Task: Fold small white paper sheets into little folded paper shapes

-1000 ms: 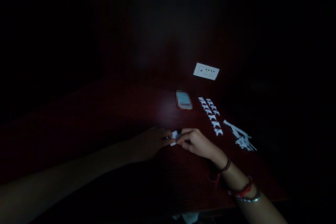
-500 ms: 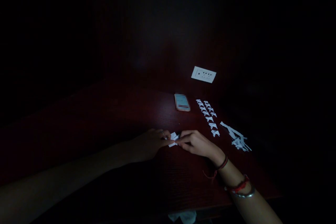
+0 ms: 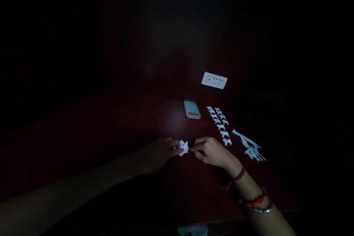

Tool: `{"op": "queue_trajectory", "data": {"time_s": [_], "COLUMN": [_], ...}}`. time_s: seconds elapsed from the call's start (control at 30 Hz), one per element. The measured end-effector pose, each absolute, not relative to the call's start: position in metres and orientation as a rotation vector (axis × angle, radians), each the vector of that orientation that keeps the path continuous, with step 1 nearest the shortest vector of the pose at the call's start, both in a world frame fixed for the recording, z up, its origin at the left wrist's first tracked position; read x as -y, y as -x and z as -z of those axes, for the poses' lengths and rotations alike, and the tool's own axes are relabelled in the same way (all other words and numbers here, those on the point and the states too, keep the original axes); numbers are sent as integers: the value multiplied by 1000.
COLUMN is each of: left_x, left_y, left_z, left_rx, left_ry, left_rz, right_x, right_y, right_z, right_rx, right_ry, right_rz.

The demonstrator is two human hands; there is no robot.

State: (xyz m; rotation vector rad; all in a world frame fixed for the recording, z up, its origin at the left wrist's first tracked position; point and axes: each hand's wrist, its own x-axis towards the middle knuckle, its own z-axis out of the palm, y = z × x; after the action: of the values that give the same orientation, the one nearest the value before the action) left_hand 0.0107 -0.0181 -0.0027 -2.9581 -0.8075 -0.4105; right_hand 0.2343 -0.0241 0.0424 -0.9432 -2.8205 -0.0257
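The left hand [image 3: 157, 153] lies low on the dark red table [image 3: 110, 125], its fingertips pressing the left edge of a small white folded paper [image 3: 183, 147]. The right hand [image 3: 211, 151] meets it from the 3 o'clock side, fingers curled together and pinching at the paper's right corner; the light is too dim to say whether it grips the corner or only touches it. The paper sits flat on the table between the two hands, near the front middle of the surface.

This looks like a fold being creased on one more small piece. The next move would call for a firm press along the crease while the left fingertips keep the piece from sliding.

At 1 o'clock from the right hand lie two rows of finished folded pieces [image 3: 220, 125], and at 3 o'clock a heap of paper strips [image 3: 250, 146]. A small box [image 3: 191, 109] stands at 12 o'clock, with a white wall socket [image 3: 214, 80] beyond it.
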Motion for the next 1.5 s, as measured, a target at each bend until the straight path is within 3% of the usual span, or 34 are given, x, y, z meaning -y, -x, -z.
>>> {"op": "queue_trajectory", "data": {"time_s": [0.2,0.37,0.53,0.73,1.5], "left_x": [22,19,11,8,25], "left_y": [-12,-13,-6,1,-7], "left_z": [-10,-25,-21,-20,-27], "left_rx": [979,1135,793,559,615], "left_ry": [3199,3221,3172,3138,3050], "left_rz": [830,1019,762,576,408], "right_x": [19,24,28,27,22], "right_y": [-233,-230,-227,-228,-220], "right_z": [-37,-37,-40,-41,-28], "right_rx": [2773,2880,2880,2854,2582], "right_ry": [964,1004,1067,1051,983], "right_rz": [6,250,384,318,-302]}}
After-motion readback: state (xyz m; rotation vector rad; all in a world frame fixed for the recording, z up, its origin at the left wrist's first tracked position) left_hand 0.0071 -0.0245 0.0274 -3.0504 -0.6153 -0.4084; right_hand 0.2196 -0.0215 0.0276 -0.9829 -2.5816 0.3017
